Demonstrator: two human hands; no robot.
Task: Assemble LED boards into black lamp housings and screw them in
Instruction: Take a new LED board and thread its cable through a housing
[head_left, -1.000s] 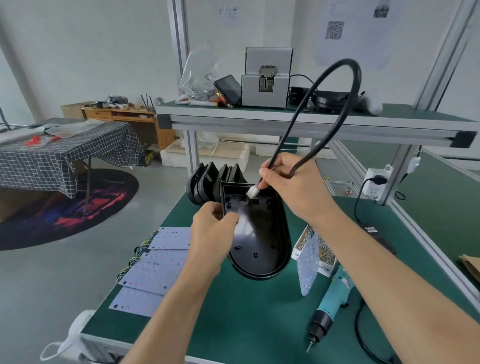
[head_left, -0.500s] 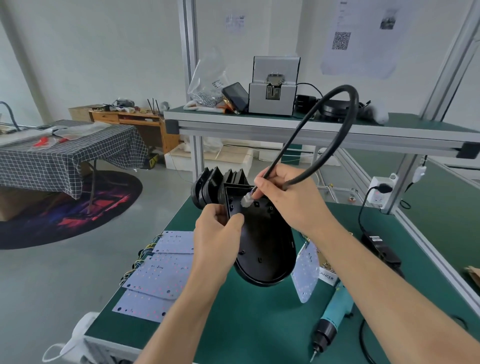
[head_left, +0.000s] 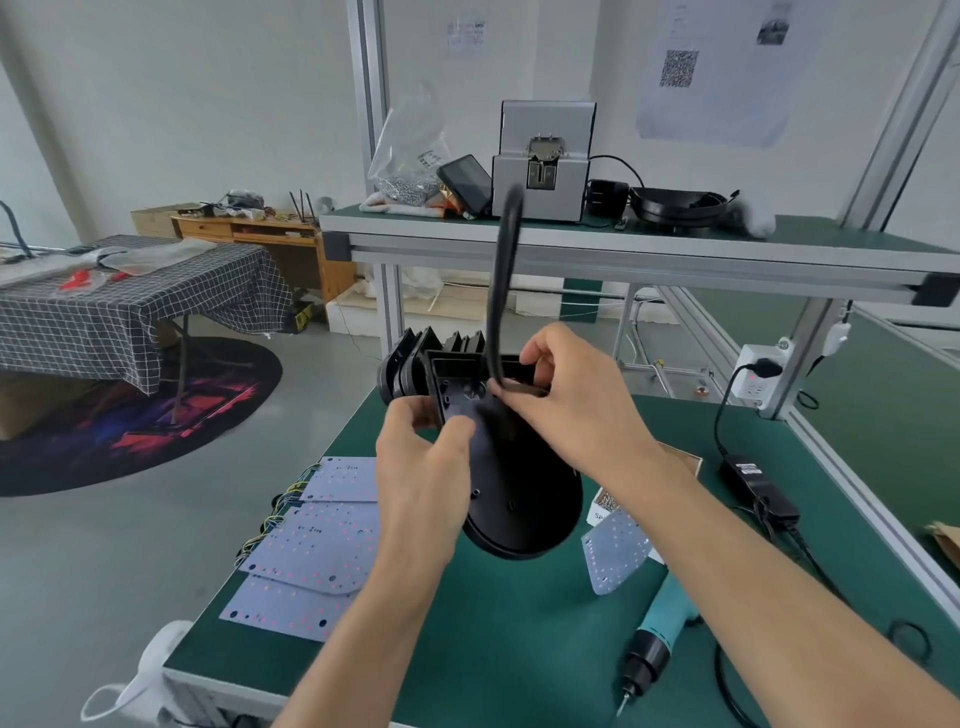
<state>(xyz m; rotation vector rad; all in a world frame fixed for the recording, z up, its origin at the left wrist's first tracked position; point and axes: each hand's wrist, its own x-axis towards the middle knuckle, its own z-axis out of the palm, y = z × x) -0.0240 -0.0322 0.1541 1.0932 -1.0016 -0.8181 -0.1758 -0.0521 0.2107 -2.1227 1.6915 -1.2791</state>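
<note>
1. Head view: left hand (head_left: 421, 467) grips the black lamp housing (head_left: 519, 493), raised above the near bench; right hand (head_left: 566, 395) pinches its black cable (head_left: 501, 291).
2. Risk — a forced cable could kink, or twist the housing loose.

head cam: on my head | faces forward and down over the green tabletop (head_left: 519, 649) | close above my hands | single view, nothing shared
</note>
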